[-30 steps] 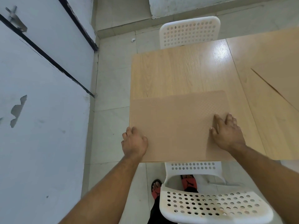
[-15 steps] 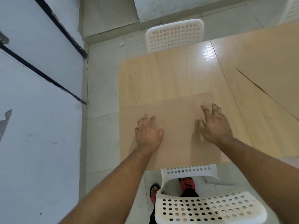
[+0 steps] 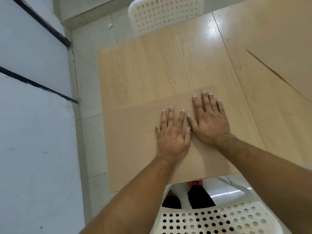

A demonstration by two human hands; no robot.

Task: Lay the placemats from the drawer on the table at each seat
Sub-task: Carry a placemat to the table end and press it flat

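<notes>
A tan placemat (image 3: pixel 135 146) lies flat on the near end of the light wood table (image 3: pixel 152 68), its front edge at the table's near edge. My left hand (image 3: pixel 172 132) rests palm down on the mat near its middle, fingers spread. My right hand (image 3: pixel 209 119) lies flat beside it on the mat's right half, thumbs almost touching. Neither hand grips anything. A second placemat (image 3: pixel 287 48) lies on the table at the far right, partly out of view.
A white perforated chair (image 3: pixel 219 218) stands right below me at the table's near edge, with my feet under it. Another white chair (image 3: pixel 165 12) sits at the far end. A pale wall (image 3: pixel 33 132) runs close along the left, with a strip of tiled floor between.
Both hands slid inward from the mat's sides to its middle and now lie flat side by side. The view has come closer to the table.
</notes>
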